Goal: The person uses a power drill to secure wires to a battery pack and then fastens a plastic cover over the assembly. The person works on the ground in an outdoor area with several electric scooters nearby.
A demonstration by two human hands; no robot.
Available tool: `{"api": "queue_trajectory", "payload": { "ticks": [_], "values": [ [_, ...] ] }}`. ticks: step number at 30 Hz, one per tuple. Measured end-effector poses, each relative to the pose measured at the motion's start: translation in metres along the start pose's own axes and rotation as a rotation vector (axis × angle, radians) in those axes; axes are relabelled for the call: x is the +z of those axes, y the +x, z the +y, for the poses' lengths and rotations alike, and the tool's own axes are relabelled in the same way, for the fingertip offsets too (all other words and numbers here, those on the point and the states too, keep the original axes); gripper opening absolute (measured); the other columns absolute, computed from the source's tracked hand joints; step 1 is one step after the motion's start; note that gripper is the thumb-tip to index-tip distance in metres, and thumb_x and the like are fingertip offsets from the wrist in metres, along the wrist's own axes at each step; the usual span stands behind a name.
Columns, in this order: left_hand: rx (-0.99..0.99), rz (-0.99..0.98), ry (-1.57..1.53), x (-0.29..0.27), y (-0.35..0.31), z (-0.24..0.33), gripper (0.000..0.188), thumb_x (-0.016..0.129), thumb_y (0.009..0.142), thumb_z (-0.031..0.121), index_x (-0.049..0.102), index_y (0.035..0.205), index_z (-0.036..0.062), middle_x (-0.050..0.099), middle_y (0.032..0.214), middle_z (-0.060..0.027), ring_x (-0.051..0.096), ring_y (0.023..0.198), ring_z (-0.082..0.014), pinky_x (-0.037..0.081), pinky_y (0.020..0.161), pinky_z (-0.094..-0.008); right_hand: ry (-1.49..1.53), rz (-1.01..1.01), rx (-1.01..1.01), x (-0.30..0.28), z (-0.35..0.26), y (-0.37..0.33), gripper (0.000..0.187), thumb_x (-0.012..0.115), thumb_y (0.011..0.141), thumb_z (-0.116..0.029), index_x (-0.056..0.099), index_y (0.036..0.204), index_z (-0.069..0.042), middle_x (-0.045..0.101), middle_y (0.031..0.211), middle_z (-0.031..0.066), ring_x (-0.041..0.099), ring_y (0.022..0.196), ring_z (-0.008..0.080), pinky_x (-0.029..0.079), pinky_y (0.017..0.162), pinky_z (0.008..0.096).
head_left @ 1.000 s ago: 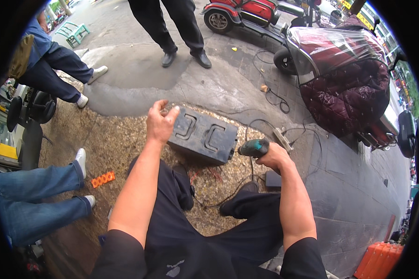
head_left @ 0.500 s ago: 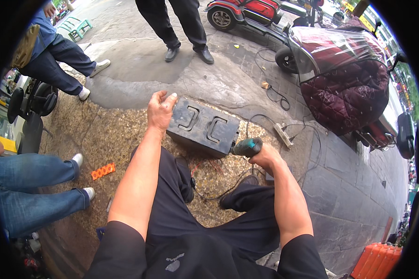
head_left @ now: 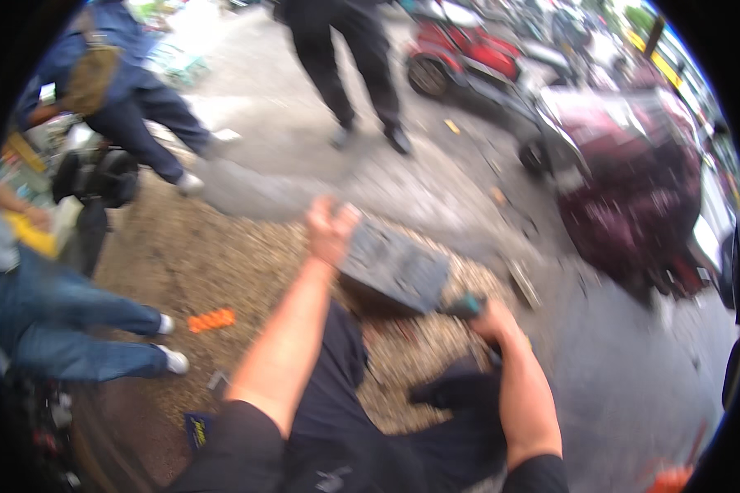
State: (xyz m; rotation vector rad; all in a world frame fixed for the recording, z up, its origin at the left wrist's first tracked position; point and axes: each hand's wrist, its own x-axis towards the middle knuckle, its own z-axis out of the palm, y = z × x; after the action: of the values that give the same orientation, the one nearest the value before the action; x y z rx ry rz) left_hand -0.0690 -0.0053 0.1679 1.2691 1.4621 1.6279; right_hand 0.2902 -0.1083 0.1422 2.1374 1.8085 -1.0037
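Note:
A black rectangular metal box (head_left: 396, 264), with two handles on its top face, sits on the pebbled ground in front of my knees. My left hand (head_left: 330, 233) is closed against its far left end, fingers bent and thumb at the edge. At the opposite, right end my right hand (head_left: 492, 321) is wrapped round a teal and black power drill (head_left: 466, 306). The drill's nose points left at the box's end face. Motion blur hides the bit and whether it touches the box.
An orange plastic strip (head_left: 211, 320) with holes lies left of my legs. On the right are a power strip (head_left: 524, 283) and a scooter with a maroon quilted cover (head_left: 625, 205). A red vehicle (head_left: 477, 53) is parked behind. People stand at the far side and left.
The whole view has shifted, so everything appears further right and lower, and is now blurred. Both hands keep their places at the box's ends.

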Motion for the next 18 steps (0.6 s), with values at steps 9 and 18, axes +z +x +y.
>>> {"api": "queue_trajectory", "payload": {
  "ticks": [9, 18],
  "values": [
    [-0.262, -0.491, -1.275, -0.085, 0.104, 0.134, 0.087, 0.030, 0.089, 0.080, 0.071, 0.081, 0.0032, 0.065, 0.120, -0.0204, 0.059, 0.114, -0.0357, 0.038, 0.095, -0.0694, -0.088, 0.003, -0.122, 0.002, 0.002, 0.031, 0.056, 0.083, 0.063, -0.038, 0.071, 0.112, -0.016, 0.071, 0.112, 0.0146, 0.066, 0.108, 0.0310, 0.054, 0.091, 0.0408],
    [-0.408, -0.078, -1.062, -0.122, 0.105, 0.153, 0.074, 0.041, 0.084, 0.081, 0.040, 0.050, 0.0157, 0.055, 0.065, -0.0069, 0.063, 0.102, -0.0357, 0.020, 0.104, -0.0722, -0.148, -0.015, -0.096, -0.010, -0.021, 0.007, 0.048, 0.079, 0.065, -0.033, 0.072, 0.109, -0.017, 0.072, 0.107, 0.0138, 0.068, 0.104, 0.0307, 0.054, 0.088, 0.0414]
  ]
}}
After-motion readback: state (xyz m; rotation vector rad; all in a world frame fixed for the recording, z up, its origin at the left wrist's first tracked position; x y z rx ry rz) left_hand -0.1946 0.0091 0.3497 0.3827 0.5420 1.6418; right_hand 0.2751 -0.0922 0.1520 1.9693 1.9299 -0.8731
